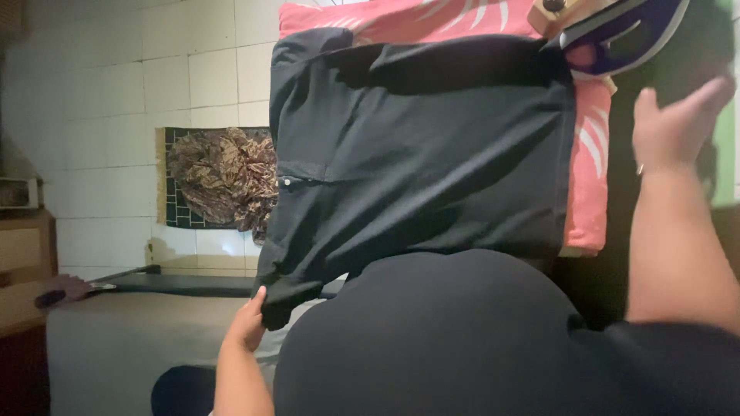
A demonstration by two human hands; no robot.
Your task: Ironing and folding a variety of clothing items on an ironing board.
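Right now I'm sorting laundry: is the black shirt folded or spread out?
Spread out. The shirt lies flat over a pink cushion, its body in one open layer; the left hand holds one corner.

Black shirt [416, 146] — plain; pink cushion [590, 162] with white streaks; brown patterned cloth [223, 173] — mottled.

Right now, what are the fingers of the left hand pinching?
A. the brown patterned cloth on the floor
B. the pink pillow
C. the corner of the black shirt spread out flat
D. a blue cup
C: the left hand grips the lower corner of the black shirt, which lies over the pink pillow.
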